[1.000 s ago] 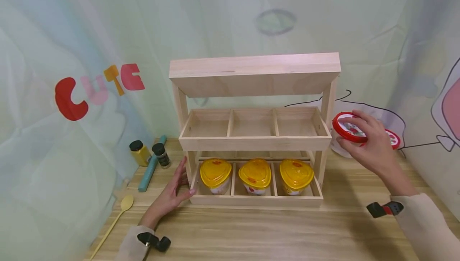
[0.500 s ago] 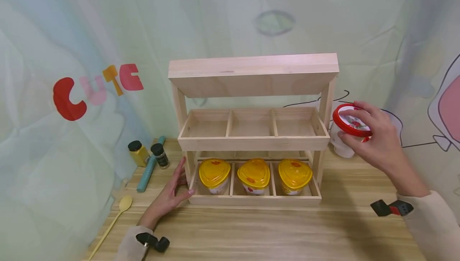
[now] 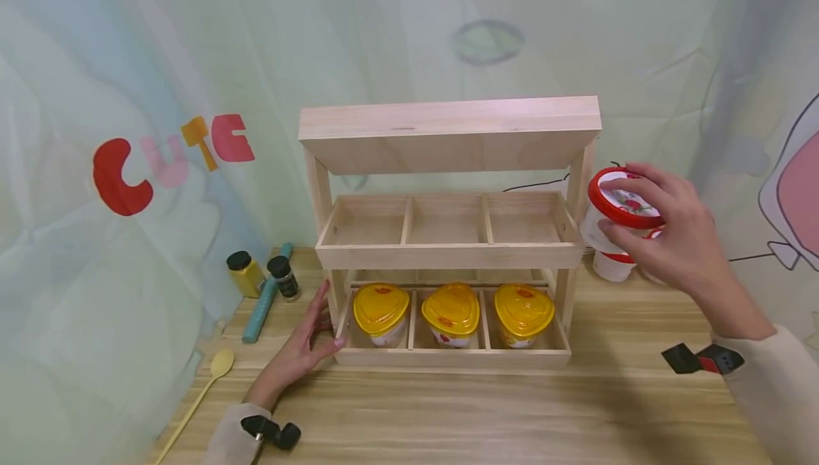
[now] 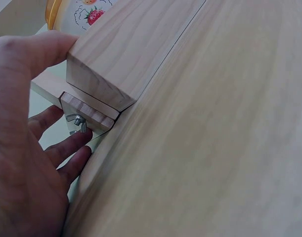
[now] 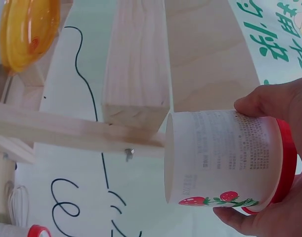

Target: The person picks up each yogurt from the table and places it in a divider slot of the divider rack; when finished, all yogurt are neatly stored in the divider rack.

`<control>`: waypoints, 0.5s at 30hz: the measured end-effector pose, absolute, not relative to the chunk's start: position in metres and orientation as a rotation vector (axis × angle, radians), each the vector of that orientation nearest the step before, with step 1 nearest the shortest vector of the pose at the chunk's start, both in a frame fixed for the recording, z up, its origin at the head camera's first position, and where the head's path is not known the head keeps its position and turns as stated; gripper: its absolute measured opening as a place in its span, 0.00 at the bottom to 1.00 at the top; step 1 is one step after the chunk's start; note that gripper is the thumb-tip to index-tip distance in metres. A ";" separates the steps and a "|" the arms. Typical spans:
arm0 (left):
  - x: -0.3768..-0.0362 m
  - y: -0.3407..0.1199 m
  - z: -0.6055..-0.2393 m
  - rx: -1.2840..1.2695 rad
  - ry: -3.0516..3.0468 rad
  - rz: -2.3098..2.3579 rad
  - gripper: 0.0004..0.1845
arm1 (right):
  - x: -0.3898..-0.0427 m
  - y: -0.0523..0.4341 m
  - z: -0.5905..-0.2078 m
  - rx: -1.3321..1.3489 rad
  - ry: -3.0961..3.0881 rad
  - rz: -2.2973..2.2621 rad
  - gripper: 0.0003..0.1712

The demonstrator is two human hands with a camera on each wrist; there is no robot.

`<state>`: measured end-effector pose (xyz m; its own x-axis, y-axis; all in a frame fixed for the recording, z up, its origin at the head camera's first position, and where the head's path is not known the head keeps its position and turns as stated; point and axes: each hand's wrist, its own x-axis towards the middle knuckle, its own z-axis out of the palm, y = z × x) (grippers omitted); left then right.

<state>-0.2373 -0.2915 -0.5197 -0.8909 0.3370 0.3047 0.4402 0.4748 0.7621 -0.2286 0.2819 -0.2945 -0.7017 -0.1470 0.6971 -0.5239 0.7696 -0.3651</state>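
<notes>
A wooden rack [image 3: 450, 134] with two tiers of three compartments stands toward the back of a pale wood counter [image 3: 486, 415], under a slanted top board; the upper tier holds nothing, and each lower compartment holds one yellow-lidded cup [image 3: 382, 312].

The right hand [image 3: 672, 237] holds a white cup with a red lid [image 3: 616, 209] in the air, just off the rack's right end and level with the upper tier; its fingers [image 3: 643, 175] are curled over the lid from above, with the thumb against the cup's side; the right wrist view shows the cup [image 5: 222, 158] tilted, printed with strawberries, its base close to the rack's right post [image 5: 137, 59] but not touching it.

More red-lidded cups [image 3: 611, 264] stand on the counter below and behind that hand, near the back right edge.

The left hand [image 3: 306, 344] rests on the counter at the rack's front left corner; it grips nothing; its straight fingers lie along the left side and the thumb [image 4: 39, 47] presses the front face of the bottom rail [image 4: 126, 47].

Along the counter's left edge stand a yellow bottle [image 3: 243, 274] and a small dark-capped jar [image 3: 284, 277], with a teal stick [image 3: 265, 301] lying between them; a pale yellow spoon [image 3: 201, 394] lies nearer the front left corner.
</notes>
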 end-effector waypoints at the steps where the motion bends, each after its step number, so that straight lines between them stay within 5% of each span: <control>1: -0.237 -0.291 -0.520 -0.688 -2.600 -1.391 0.58 | -0.228 0.280 -0.293 0.500 -2.295 0.732 0.37; 15: -0.237 -0.292 -0.518 -0.689 -2.600 -1.416 0.58 | -0.231 0.254 -0.285 0.582 -2.278 0.807 0.35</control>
